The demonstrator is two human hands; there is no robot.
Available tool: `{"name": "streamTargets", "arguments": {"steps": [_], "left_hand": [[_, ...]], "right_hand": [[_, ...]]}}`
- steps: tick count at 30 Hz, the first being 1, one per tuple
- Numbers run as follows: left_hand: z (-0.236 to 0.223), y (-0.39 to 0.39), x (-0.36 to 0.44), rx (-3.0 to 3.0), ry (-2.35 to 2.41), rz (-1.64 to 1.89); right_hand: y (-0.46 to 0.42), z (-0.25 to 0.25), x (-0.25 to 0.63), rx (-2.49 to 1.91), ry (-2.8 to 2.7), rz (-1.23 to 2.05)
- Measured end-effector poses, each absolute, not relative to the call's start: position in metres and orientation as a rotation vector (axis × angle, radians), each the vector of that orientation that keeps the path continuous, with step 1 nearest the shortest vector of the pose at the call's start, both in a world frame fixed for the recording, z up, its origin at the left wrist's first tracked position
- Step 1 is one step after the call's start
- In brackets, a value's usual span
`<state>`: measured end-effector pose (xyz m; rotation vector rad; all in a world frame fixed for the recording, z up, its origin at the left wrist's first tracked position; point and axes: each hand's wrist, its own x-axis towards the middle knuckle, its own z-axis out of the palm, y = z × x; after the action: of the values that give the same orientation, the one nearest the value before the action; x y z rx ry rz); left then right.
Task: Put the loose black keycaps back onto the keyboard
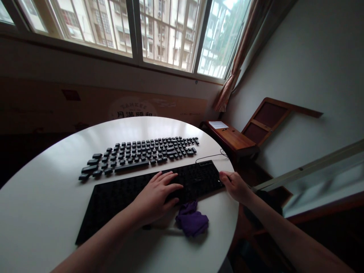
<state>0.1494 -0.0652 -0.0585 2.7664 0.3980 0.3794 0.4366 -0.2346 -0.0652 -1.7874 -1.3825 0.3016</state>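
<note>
A black keyboard (119, 193), its keycaps off at least in part, lies slanted across the white round table. On its middle rests my left hand (159, 193), palm down with the fingers spread. My right hand (234, 185) is closed at the keyboard's right end, thumb over the edge; its other fingers are partly hidden. Just below my left hand a crumpled purple cloth (193, 222) lies on the table. A thin, pale stick-like thing (167, 229) with a dark end reaches towards the cloth; its kind is unclear.
Loose black keycaps (136, 151) stand in keyboard-like rows behind the keyboard. A thin cable (210, 156) runs off the right side of the table (36, 197). Beyond are a wooden bench (236, 136) with paper (218, 124), a large printed box (93, 104) and a barred window.
</note>
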Motion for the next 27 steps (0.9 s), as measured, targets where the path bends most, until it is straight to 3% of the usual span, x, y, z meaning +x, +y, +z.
{"name": "streamTargets", "arguments": {"steps": [7,12,20,27], "left_hand": [[-0.052,-0.068,0.15,2.773,0.437,0.293],[-0.053,-0.067,0.151,2.766,0.438,0.294],[-0.037,-0.088,0.149,2.463,0.351,0.547],[-0.028,-0.101,0.148,2.377,0.339,0.424]], "right_hand": [[-0.229,-0.078,0.441,-1.539,-0.869,0.495],[-0.23,-0.071,0.447,-1.368,-0.73,0.429],[-0.24,-0.034,0.361,-1.273,-1.376,0.443],[-0.229,-0.018,0.32,-1.196,-1.678,0.487]]}}
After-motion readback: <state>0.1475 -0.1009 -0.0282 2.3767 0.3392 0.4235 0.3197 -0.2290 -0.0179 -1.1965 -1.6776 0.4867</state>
